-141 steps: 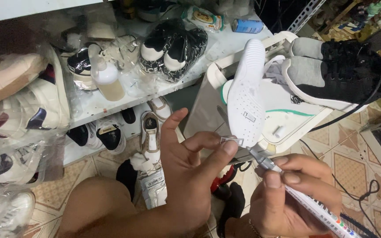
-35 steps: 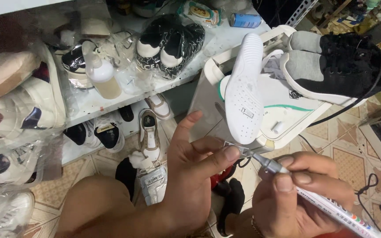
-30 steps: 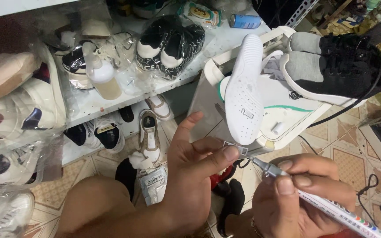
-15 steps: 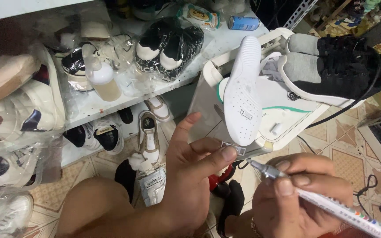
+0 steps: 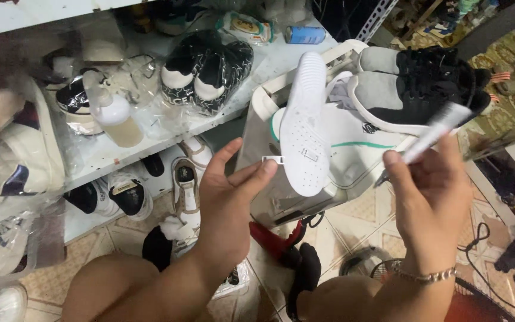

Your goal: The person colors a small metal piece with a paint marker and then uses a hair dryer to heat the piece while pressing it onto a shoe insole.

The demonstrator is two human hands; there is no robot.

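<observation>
The place was a crowded shoe-repair corner: a white shelf (image 5: 90,164) packed with bagged sneakers, a squeeze bottle (image 5: 113,113) of pale liquid, a pair of black shoes in plastic (image 5: 207,68), and more shoes down on the patterned tile floor (image 5: 353,214). A black and grey sneaker (image 5: 418,89) sat on a white shoe (image 5: 353,143) with a green stripe.

The person's left hand (image 5: 230,197) pinched a tiny white tag (image 5: 272,158) between thumb and forefinger, the other fingers loosely spread. That tag sat just beside the heel end of a white shoe sole (image 5: 305,125), which stood upright; from where I stood I couldn't tell whether the hand also supported the sole or whether it was propped on something behind.

The right hand (image 5: 427,197) was closed around a white paint marker (image 5: 430,134), raised and tilted, its tip well apart from the sole and the tag.

As I judged it, the touch-up work was in a pause: the sole looked evenly white, with only a small rectangular mark near its heel. Whether the tag had been fully coloured I couldn't make out, so some finishing may have been left.
</observation>
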